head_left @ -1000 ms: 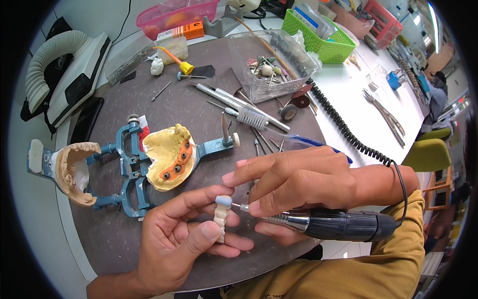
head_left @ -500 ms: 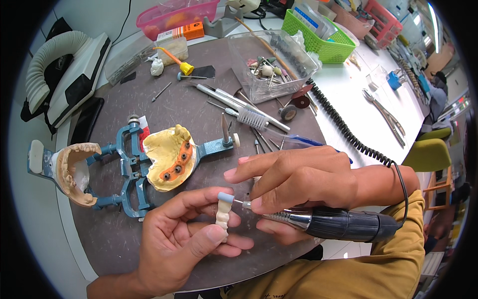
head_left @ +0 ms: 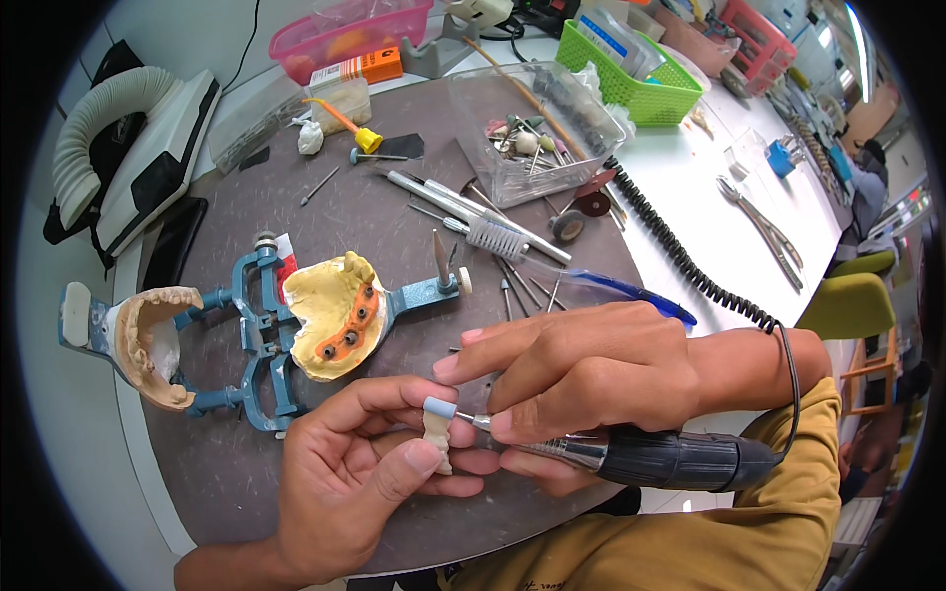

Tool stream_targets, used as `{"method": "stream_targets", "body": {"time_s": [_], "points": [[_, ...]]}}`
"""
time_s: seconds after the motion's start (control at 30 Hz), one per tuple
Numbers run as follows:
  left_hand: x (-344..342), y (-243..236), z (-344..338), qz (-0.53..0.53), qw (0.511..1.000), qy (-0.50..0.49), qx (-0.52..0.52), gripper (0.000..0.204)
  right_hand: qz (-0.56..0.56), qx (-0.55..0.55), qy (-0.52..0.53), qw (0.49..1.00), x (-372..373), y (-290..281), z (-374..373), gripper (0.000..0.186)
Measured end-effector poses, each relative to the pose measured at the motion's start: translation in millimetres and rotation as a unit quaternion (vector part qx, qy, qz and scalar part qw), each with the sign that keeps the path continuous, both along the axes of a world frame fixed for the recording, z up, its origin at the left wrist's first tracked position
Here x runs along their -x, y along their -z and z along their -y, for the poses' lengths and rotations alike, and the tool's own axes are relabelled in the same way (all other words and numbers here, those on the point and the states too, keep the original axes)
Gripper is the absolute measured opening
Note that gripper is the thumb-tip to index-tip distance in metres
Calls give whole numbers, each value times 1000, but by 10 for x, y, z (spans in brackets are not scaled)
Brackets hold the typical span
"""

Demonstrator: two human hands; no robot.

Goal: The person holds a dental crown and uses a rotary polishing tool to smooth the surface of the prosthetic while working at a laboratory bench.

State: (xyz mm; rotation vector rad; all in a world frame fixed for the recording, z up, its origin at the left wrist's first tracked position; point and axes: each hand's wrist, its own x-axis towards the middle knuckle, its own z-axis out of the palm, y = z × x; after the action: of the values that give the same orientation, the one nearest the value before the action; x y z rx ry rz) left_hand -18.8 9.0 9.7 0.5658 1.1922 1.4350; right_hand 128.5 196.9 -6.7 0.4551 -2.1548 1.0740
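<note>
Brown mat (head_left: 365, 212) bears articulator (head_left: 259, 328), clear box (head_left: 498, 187); left fingers (head_left: 402, 470) pinch tooth-coloured bridge (head_left: 436, 430), right fingers (head_left: 542, 412) grip handpiece (head_left: 680, 460).

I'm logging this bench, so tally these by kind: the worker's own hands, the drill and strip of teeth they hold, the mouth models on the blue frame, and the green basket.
Hands: 2 (left hand, right hand)
Drill: 1
Strip of teeth: 1
Mouth models: 2 (tan model, yellow model)
Green basket: 1
Total: 7
</note>
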Motion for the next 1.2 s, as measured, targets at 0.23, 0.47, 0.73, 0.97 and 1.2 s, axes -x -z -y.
{"method": "stream_targets", "body": {"time_s": [0.23, 0.47, 0.73, 0.97, 1.2], "points": [[9, 30, 11, -6, 1000, 8, -8, 42, 12, -13, -18, 1000, -17, -34, -31, 25], [15, 11, 9, 0, 1000, 21, -3, 43, 6, -7, -20, 1000, -12, -11, -34, 27], [23, 0, 7, 20, 999, 28, 0, 44, 9, -3, -10, 1000, -14, -9, -14, 28], [42, -17, -12, 42, 998, 43, 2, 43, 8, -8, -16, 1000, -17, -4, -27, 27], [45, -45, -34, 51, 997, 55, 9, 44, 3, -18, -15, 1000, -6, -21, -42, 26]]}}
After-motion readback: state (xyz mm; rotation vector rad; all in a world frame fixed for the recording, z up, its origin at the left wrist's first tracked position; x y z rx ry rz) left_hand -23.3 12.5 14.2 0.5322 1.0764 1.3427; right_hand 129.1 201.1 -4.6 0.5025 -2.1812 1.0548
